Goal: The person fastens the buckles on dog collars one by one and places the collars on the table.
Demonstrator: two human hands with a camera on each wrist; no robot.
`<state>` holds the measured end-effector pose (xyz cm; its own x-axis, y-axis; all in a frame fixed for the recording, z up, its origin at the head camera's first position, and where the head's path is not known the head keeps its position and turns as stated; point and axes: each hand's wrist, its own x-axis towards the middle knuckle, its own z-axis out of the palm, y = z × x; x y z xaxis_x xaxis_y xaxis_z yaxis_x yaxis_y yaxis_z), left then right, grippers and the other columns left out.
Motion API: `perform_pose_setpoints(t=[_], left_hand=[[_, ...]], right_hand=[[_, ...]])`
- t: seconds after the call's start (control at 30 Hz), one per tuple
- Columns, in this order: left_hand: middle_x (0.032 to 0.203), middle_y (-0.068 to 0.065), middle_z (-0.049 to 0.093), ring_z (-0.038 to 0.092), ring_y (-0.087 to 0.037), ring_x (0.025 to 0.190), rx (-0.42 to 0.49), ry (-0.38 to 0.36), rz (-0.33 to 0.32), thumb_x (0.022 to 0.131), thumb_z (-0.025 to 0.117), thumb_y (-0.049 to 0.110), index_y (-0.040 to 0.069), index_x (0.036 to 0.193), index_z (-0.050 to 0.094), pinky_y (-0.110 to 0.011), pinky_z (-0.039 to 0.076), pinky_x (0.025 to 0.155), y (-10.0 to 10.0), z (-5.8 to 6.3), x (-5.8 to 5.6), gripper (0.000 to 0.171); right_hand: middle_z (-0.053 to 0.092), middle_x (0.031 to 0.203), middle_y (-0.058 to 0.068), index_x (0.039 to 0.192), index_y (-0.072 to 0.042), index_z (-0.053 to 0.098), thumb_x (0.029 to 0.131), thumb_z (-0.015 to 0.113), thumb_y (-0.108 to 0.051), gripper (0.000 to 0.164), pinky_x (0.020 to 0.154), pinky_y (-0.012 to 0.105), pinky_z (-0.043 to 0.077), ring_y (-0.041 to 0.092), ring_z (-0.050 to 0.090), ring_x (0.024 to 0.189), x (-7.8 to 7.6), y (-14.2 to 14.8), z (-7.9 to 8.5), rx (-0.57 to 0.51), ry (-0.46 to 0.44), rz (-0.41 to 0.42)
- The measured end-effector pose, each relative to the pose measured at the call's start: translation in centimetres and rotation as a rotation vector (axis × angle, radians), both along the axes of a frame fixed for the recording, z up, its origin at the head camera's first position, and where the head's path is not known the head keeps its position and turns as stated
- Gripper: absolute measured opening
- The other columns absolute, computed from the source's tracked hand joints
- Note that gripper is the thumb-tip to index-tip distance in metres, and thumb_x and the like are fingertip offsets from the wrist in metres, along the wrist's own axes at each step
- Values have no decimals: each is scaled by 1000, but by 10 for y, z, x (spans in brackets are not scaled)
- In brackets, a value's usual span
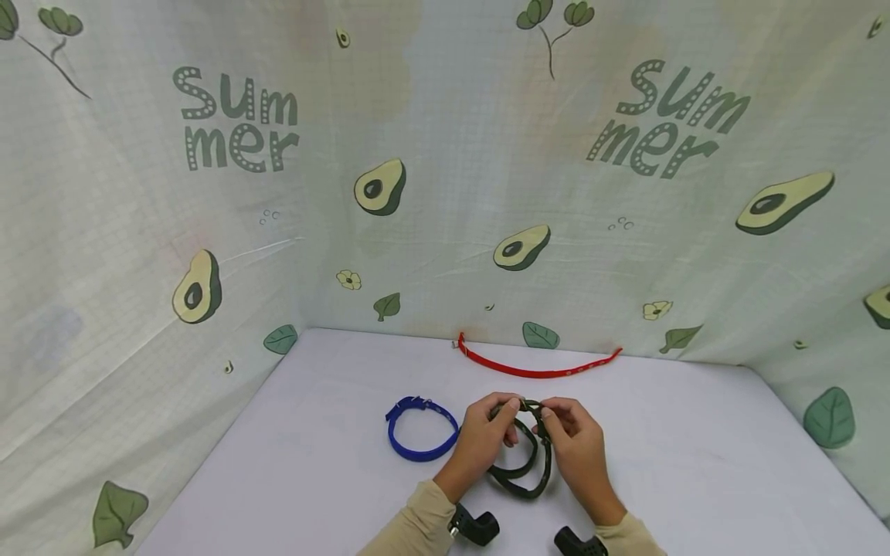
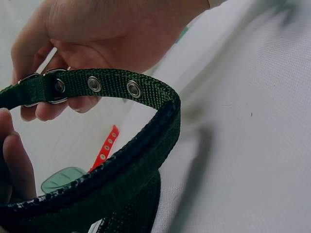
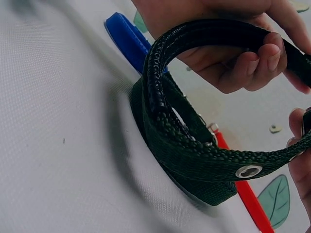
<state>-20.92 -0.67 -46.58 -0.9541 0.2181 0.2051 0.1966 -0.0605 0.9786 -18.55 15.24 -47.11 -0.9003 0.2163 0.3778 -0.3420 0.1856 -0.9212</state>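
white tabletop [image 1: 292,479] — left hand [image 1: 483,429] and right hand [image 1: 579,440], fingers curled, pinching green collar [image 2: 121,167]

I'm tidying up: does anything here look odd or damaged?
No visible damage or spills. Only the red collar stands out: it lies open at the back of the table, while the blue collar and held green collar form loops.

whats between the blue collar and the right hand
The head view shows it: going from the blue collar toward the right hand, first comes the left hand, then looped dark green webbing, which both hands hold.
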Motion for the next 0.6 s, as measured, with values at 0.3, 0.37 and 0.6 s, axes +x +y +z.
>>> perform_pose_setpoints(t=[0.3,0.37,0.6], left_hand=[[68,-3,57,59,-15,61,86,-19,-22,101,62,24,7,118,66,-25,53,59,1,0,-3,25],[67,-4,57,58,-15,60,98,-24,-21,100,62,21,5,119,64,-25,52,58,2,0,-3,24],[69,-14,59,58,-15,58,105,-32,-7,99,65,19,-2,118,59,-25,52,58,3,0,-2,29]], right_hand=[[69,97,11,107,-3,69,98,66,-8,11,70,26,58,32,70,75,-1,1,-1,14,21,19],[70,97,11,106,-3,70,98,66,-8,10,70,25,57,33,70,75,0,1,-1,12,27,25],[70,95,10,105,-4,73,96,66,-3,11,68,23,56,29,69,72,0,0,-3,15,96,45]])
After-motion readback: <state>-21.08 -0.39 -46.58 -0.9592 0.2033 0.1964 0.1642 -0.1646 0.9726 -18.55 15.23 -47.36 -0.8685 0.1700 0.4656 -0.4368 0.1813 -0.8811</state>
